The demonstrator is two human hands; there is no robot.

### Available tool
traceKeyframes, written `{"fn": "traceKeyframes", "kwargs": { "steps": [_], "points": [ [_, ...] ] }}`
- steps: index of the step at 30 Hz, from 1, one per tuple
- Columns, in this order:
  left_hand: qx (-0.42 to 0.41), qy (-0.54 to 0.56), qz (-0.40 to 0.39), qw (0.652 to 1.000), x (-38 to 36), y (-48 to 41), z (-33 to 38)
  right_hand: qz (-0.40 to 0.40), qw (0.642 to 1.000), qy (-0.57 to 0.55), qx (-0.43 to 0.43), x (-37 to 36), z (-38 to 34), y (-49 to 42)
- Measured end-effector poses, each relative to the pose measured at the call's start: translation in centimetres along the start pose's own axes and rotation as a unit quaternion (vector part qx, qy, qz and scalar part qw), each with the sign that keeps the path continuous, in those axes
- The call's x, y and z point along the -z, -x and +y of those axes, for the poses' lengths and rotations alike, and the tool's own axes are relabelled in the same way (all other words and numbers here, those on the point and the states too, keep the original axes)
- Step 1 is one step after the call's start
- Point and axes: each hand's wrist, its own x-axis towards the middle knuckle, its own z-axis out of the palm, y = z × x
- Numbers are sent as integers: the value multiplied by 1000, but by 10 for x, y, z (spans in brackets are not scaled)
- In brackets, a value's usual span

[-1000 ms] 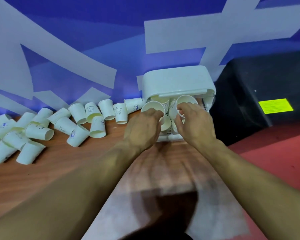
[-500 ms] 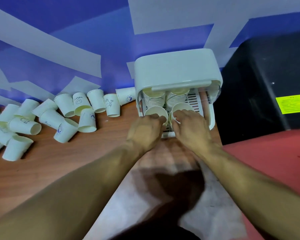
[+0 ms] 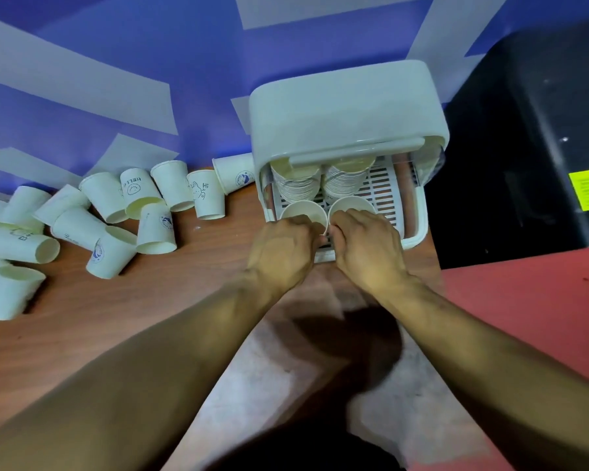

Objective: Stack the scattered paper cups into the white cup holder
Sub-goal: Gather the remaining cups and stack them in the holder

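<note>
Head view, change: a second before, both cups were held up in front of the holder's mouth; here they had come down onto the slatted tray, just ahead of the stacks.
Left hand: fingers curled over the near rim of the left cup, gripping it.
Right hand: fingers curled the same way on the right cup; the two sets of knuckles almost touched.
White cup holder: directly beyond the fingers, lid raised.
Stacks: two, the left stack and the right stack, just past the fingertips.
Scattered cups: about fourteen, well to the left of the left hand on the table, some cut off at the edge.
Black box: one, beyond the right hand.
</note>
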Motion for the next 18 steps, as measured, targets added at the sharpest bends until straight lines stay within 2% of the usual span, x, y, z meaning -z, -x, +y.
{"fn": "traceKeyframes", "kwargs": {
  "steps": [8,11,14,18],
  "points": [
    [42,31,-19,998,-3,2,2,15,999,-32,-16,0,-4,3],
    [48,44,-13,998,5,10,4,76,994,-78,-26,8,-14,8],
    [42,62,16,997,19,29,-2,134,985,-106,-3,19,-33,15],
    [75,61,43,994,44,66,-19,124,984,-124,34,30,-72,21]
  ]
}}
